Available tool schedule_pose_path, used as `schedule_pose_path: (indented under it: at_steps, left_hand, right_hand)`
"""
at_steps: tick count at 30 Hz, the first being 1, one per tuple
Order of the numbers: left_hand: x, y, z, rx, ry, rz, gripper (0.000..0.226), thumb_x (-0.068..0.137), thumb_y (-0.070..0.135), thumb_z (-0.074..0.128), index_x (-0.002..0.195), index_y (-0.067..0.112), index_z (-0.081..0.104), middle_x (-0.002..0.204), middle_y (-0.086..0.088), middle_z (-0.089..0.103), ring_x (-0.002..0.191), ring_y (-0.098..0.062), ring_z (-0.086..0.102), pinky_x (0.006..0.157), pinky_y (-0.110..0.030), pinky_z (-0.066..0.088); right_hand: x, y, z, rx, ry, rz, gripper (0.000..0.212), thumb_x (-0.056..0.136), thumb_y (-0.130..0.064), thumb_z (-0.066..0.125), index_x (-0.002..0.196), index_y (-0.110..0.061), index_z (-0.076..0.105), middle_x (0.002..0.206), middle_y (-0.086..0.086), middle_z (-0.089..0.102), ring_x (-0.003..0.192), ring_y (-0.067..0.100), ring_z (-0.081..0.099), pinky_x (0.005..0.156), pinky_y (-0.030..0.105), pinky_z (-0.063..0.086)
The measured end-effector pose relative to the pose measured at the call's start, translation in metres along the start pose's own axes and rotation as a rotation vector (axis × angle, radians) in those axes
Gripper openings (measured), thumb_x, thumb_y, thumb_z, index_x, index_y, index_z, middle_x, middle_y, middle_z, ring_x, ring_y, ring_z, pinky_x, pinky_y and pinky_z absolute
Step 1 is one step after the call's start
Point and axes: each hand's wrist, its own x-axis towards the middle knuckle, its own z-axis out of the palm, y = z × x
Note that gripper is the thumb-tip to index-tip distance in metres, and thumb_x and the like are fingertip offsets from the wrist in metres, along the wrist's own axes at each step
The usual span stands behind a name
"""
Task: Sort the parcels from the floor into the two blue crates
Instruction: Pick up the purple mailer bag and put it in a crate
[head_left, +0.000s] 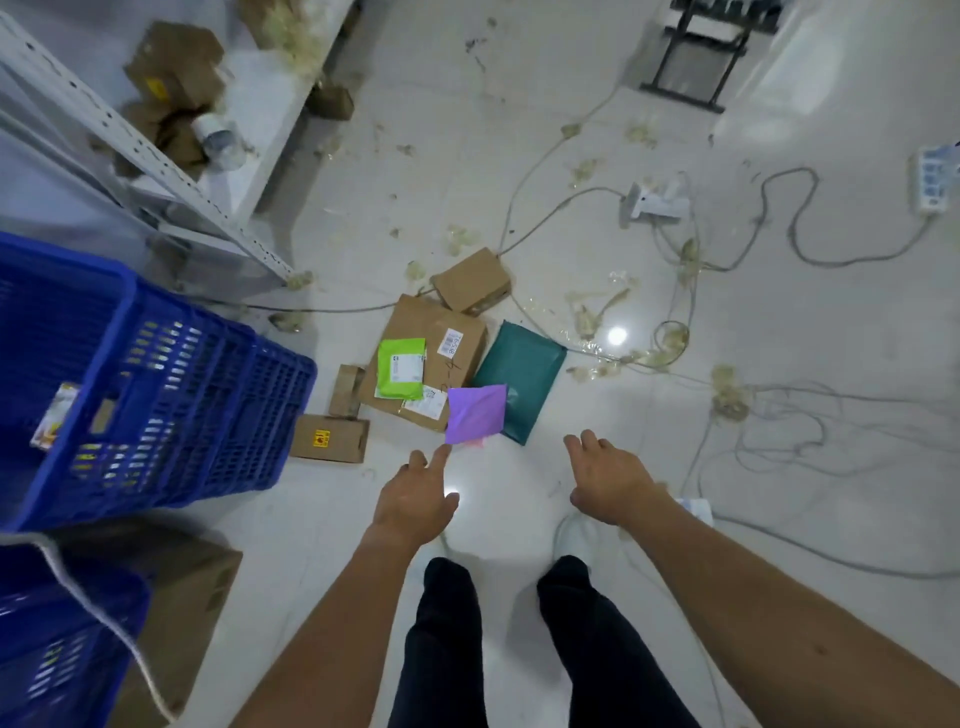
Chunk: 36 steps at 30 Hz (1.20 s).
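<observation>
Several parcels lie in a heap on the floor ahead of me: a purple mailer (477, 414), a dark green mailer (522, 374), a large brown envelope (434, 343) with a lime green packet (400, 368) on it, and small cardboard boxes (471, 282), (330, 439), (346, 391). My left hand (415, 501) reaches out with its fingers straight, a fingertip close to the purple mailer's near corner. My right hand (608, 475) hovers open over bare floor, right of the heap. One blue crate (156, 374) stands at left, a second blue crate (62, 623) at lower left.
A grey metal shelf rack (156, 156) with boxes and tape rolls stands at the upper left. Cables (779, 415), power strips (935, 176) and scraps of tape litter the floor on the right. A cardboard box (182, 597) sits beside the nearer crate. My legs and shoes are below.
</observation>
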Motion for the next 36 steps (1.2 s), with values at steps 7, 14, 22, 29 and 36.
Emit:
schedule_pose_path:
  at_steps: [7,14,22,29,36]
  left_hand:
    - [0.142,-0.02,0.086,0.077,-0.044,0.029,0.066,0.098,0.038,0.05,0.154,0.023,0.02,0.134,-0.013,0.041,0.115,-0.029,0.053,0.089,-0.038,0.048]
    - [0.297,-0.058,0.181,0.018,-0.012,-0.024,0.058,0.1,0.035,0.048,0.149,0.013,0.027,0.136,-0.014,0.043,0.121,-0.033,0.053,0.096,-0.039,0.043]
    - [0.386,-0.074,0.251,0.273,0.185,-0.024,0.046,0.098,0.022,0.048,0.14,0.013,0.033,0.121,-0.009,0.057,0.101,-0.027,0.065,0.071,-0.033,0.044]
    - [0.409,-0.09,0.271,0.377,0.202,-0.076,0.017,0.098,0.019,0.048,0.103,0.016,0.064,0.1,-0.003,0.068,0.09,-0.024,0.069,0.064,-0.028,0.035]
    - [0.411,-0.085,0.283,0.35,0.171,-0.065,0.02,0.101,0.027,0.05,0.109,0.012,0.06,0.103,-0.006,0.069,0.097,-0.024,0.069,0.075,-0.03,0.05]
  right_hand:
    - [0.136,0.016,0.094,0.049,-0.084,0.004,0.052,0.089,-0.027,0.056,0.135,-0.015,0.035,0.127,0.006,0.045,0.11,0.025,0.052,0.084,0.036,0.047]
    - [0.31,0.024,0.207,0.173,-0.123,0.077,0.055,0.097,-0.049,0.051,0.138,-0.014,0.045,0.133,0.008,0.049,0.117,0.029,0.055,0.094,0.038,0.046]
    - [0.446,0.017,0.301,0.382,-0.1,0.193,0.044,0.096,-0.047,0.05,0.117,-0.01,0.058,0.117,0.012,0.063,0.101,0.034,0.06,0.079,0.034,0.045]
    - [0.508,0.006,0.321,0.905,0.058,0.422,0.033,0.086,-0.035,0.058,0.099,-0.005,0.062,0.093,0.014,0.065,0.089,0.035,0.063,0.072,0.033,0.044]
    - [0.515,-0.002,0.317,1.197,0.061,0.476,0.025,0.087,-0.014,0.058,0.102,0.003,0.066,0.104,0.019,0.067,0.093,0.032,0.062,0.084,0.043,0.053]
